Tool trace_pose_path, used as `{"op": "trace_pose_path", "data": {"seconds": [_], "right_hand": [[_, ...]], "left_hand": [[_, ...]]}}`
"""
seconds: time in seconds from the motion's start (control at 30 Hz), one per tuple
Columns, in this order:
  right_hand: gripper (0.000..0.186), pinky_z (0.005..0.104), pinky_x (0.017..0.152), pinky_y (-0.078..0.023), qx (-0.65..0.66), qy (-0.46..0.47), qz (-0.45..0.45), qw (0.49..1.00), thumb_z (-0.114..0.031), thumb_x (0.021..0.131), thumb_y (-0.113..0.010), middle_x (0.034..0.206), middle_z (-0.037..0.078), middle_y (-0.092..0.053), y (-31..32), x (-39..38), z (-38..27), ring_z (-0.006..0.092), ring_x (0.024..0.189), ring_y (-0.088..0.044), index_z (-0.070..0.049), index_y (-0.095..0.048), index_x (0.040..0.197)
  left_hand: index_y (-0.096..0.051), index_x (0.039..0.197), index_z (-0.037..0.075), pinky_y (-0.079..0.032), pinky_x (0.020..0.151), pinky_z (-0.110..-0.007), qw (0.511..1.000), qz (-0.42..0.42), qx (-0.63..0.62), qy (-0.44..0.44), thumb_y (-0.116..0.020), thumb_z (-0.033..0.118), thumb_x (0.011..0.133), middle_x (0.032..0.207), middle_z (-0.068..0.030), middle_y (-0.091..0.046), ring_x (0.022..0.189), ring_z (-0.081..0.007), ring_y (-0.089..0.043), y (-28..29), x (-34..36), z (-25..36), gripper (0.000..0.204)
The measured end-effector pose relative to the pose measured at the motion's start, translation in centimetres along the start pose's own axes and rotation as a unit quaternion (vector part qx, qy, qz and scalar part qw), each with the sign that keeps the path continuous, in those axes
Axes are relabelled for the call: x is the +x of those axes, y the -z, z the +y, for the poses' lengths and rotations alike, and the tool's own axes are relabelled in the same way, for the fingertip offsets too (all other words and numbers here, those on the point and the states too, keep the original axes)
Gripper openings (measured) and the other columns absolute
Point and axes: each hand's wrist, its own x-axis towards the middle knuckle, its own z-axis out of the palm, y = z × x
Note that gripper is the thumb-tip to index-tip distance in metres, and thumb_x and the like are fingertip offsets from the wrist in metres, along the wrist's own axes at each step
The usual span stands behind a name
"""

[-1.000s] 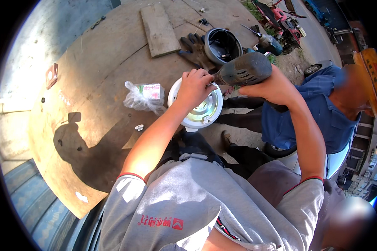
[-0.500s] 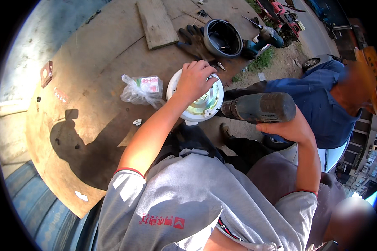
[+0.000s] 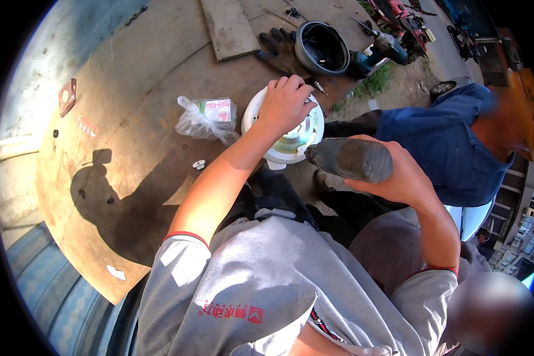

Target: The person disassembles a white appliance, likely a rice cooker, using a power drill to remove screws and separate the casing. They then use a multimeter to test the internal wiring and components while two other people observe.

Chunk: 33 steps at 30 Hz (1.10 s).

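Far left: small brown plate (image 3: 67,96) lying on the big round rusty table (image 3: 130,148); a white scrap (image 3: 199,164) sits nearer the middle, and a clear bag (image 3: 206,117) with a red-and-white packet inside lies just left of the disc.

Centre: left hand (image 3: 286,104) lies palm-down on the white disc (image 3: 291,137), fingers spread and curled over its far rim, pinning it flat near the table's edge; the disc's inner face looks pale green.

Right of that: right hand (image 3: 400,178) is wrapped closed around a dark power tool (image 3: 351,159), held level, its nose just beside the disc's near rim (whether it touches I cannot tell).

Far side of the table: plank (image 3: 229,26), black gloves (image 3: 277,47), black bowl (image 3: 321,47), blue drill (image 3: 381,48); at right, a person in a blue shirt (image 3: 442,142).

Judgement: the disc is being steadied for work with the tool; the working step looks about to start, not under way. Next move calls for firm downward hold from the left hand, fingers kept off the tool's path, and the nose brought squarely to its spot.
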Motion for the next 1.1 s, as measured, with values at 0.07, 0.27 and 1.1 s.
{"op": "trace_pose_path", "data": {"seconds": [0.07, 0.27, 1.1], "right_hand": [[0.049, 0.0304, 0.080, -0.051, -0.008, 0.000, -0.006, 1.000, -0.013, 0.071, -0.083, 0.094, 0.007, -0.070, 0.1, 0.2, -0.1, 0.0147, 0.081, -0.062, -0.003, -0.062, 0.114], [0.054, 0.0323, 0.082, -0.051, 0.045, 0.016, -0.009, 0.999, -0.015, 0.070, -0.083, 0.095, 0.010, -0.069, -0.4, 0.6, 1.1, 0.0185, 0.082, -0.064, -0.004, -0.061, 0.118], [0.055, 0.0280, 0.082, -0.050, 0.160, 0.012, 0.051, 0.986, -0.004, 0.065, -0.087, 0.094, 0.004, -0.069, 0.6, -2.6, 1.9, 0.0093, 0.085, -0.059, 0.000, -0.063, 0.115]], "left_hand": [[-0.070, 0.103, 0.013, -0.040, 0.085, -0.041, 1.000, -0.016, 0.010, 0.003, -0.074, 0.031, 0.079, 0.104, -0.0043, -0.058, 0.102, -0.0245, -0.056, 0.0, 0.0, 0.0, 0.030], [-0.071, 0.099, 0.015, -0.039, 0.087, -0.041, 0.999, -0.027, -0.007, 0.016, -0.073, 0.032, 0.080, 0.104, -0.0040, -0.058, 0.103, -0.0245, -0.055, 0.2, 0.2, -0.2, 0.026], [-0.065, 0.106, 0.020, -0.053, 0.076, -0.042, 0.981, -0.189, -0.043, -0.005, -0.059, 0.034, 0.092, 0.098, -0.0060, -0.063, 0.091, -0.0271, -0.066, 2.3, 2.8, 0.3, 0.022]]}}
